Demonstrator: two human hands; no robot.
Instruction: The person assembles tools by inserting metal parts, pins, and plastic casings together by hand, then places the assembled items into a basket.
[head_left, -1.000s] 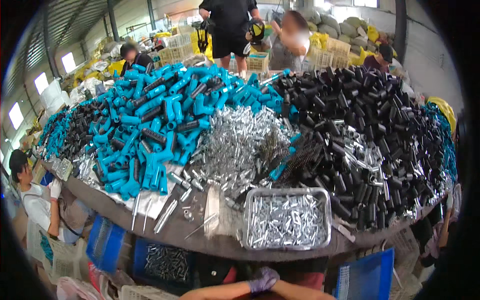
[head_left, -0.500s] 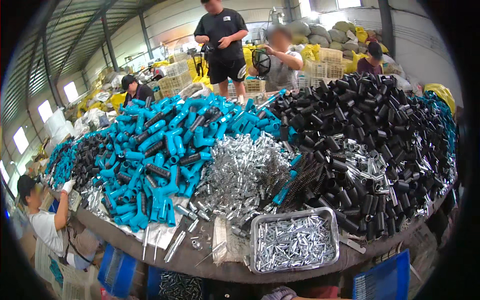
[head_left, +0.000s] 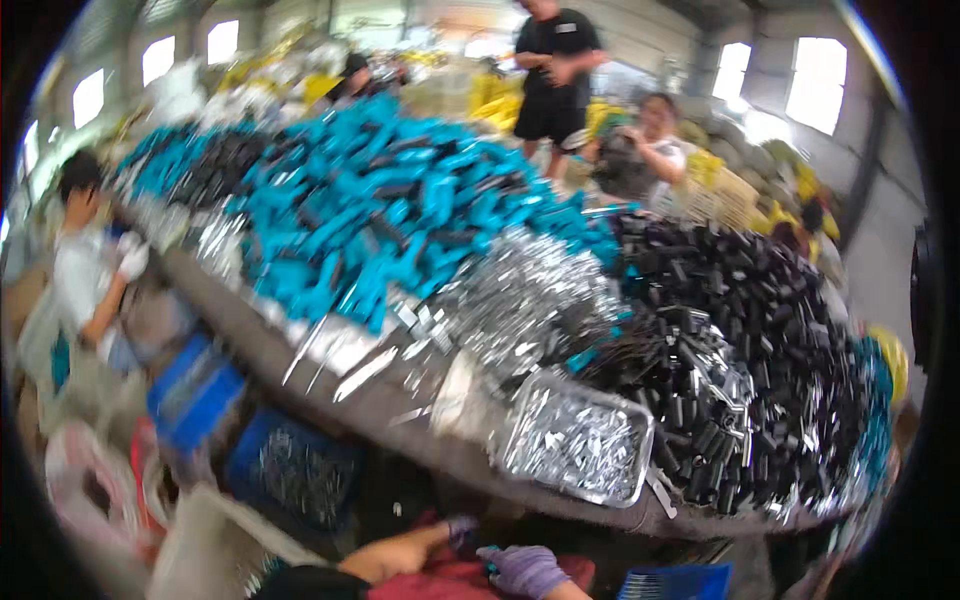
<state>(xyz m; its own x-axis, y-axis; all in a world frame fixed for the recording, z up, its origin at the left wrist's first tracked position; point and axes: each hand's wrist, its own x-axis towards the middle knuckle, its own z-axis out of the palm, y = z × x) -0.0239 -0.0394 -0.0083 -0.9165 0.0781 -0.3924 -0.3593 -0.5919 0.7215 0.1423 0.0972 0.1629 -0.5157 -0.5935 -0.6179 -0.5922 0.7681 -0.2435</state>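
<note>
My right hand (head_left: pixel 528 571), in a purple-grey glove, is low in the view over dark red cloth. Its fingers are curled in, with a small teal and dark patch at their tips that is too blurred to name. To its left, my left hand (head_left: pixel 459 532) shows only as a bit of glove beyond the bare forearm; its fingers are hidden. Both are below the table's front edge, apart from the parts on it. Closest on the table is a clear rectangular tray (head_left: pixel 622 497) of small silver metal pins.
Teal plastic handles (head_left: pixel 400 190), shiny metal parts (head_left: pixel 540 290) and black sleeves (head_left: pixel 740 300) are heaped on the table. Blue bins (head_left: pixel 197 395) and a pale crate (head_left: pixel 215 545) stand below at left. A co-worker (head_left: pixel 90 270) sits left; others are beyond the heaps.
The view has swung and tilted, and is blurred. Both gloved hands now show over the red cloth, where before only a bit of one glove showed at the lower edge.
</note>
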